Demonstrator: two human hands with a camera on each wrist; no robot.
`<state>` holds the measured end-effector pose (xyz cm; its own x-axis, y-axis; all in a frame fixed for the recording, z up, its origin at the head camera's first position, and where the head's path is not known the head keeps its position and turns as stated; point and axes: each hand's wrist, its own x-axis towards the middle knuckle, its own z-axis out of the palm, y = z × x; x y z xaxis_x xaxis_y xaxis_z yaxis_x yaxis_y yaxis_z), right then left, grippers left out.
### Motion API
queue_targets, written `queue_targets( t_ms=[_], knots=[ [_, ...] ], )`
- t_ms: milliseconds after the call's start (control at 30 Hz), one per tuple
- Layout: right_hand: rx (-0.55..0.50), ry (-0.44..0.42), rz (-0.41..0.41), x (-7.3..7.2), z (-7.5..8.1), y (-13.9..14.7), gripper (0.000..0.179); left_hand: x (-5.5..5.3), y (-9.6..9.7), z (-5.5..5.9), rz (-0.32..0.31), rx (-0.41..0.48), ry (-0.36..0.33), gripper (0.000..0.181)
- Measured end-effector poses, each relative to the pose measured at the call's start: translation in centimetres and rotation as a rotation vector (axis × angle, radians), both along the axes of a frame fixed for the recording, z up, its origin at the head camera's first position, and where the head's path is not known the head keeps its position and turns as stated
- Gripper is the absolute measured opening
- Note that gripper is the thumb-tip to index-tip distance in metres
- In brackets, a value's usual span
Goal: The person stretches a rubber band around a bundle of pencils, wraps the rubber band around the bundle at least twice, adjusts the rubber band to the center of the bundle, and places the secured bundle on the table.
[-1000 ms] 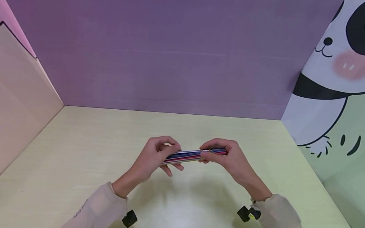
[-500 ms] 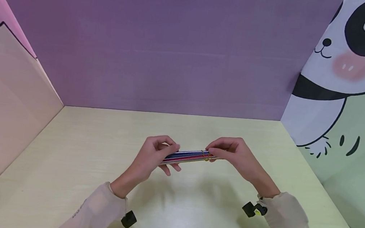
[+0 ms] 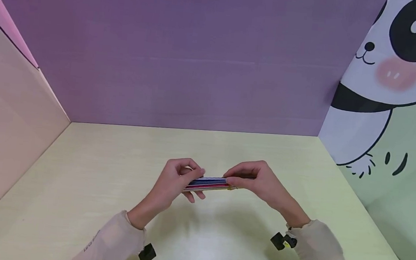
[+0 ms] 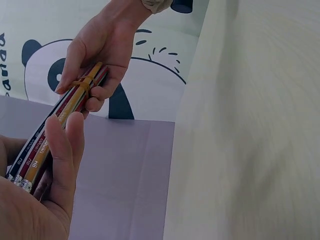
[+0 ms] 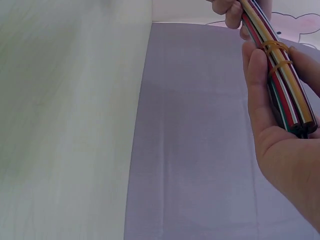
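Note:
A bundle of pencils (image 3: 208, 183) in yellow, red, dark blue and other colours is held above the table, lying nearly level. My left hand (image 3: 171, 180) grips its left end, thumb on top; metal-capped ends and HB lettering on the pencils (image 4: 37, 162) show in the left wrist view. The right end is gripped between thumb and fingers of my right hand (image 3: 260, 182). A yellowish rubber band (image 5: 275, 46) loops around the bundle near my right fingertips, with two strands visible in the right wrist view.
Beneath the hands lies a pale wooden tabletop (image 3: 116, 159). A purple panel (image 3: 199, 63) stands at the back, a pinkish one (image 3: 9, 108) on the left, and a green one with a panda picture (image 3: 405, 164) on the right. Each sleeve cuff carries a small black camera (image 3: 147, 253).
My right hand slid right along the bundle, baring the rubber band, then came back left over it. The bundle sits slightly lower in the head view. My left hand keeps its grip.

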<state>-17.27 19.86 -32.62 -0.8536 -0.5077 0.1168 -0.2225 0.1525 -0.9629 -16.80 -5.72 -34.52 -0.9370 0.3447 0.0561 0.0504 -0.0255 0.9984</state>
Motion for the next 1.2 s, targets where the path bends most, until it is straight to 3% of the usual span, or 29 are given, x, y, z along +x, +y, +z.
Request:
queue_targets(
  t_ms=[200, 533, 900, 1200],
  knots=[
    [0.022, -0.003, -0.033, -0.3, 0.5, 1.2, 0.024, -0.1, -0.2, 0.5, 0.032, 0.013, 0.003, 0.023],
    [-0.048, -0.017, 0.005, -0.7, 0.1, 1.3, 0.021, -0.1, -0.6, 0.7, 0.089, 0.041, -0.052, 0.022],
    [-0.07, -0.007, -0.018, -0.5, 0.1, 1.1, 0.023, 0.3, -0.1, 0.4, 0.087, 0.055, -0.022, 0.02],
    [-0.026, -0.101, 0.022, -0.4, -0.9, 0.0, 0.028, 1.0, 0.6, 0.1, 0.058, 0.045, -0.027, 0.017]
  ],
)
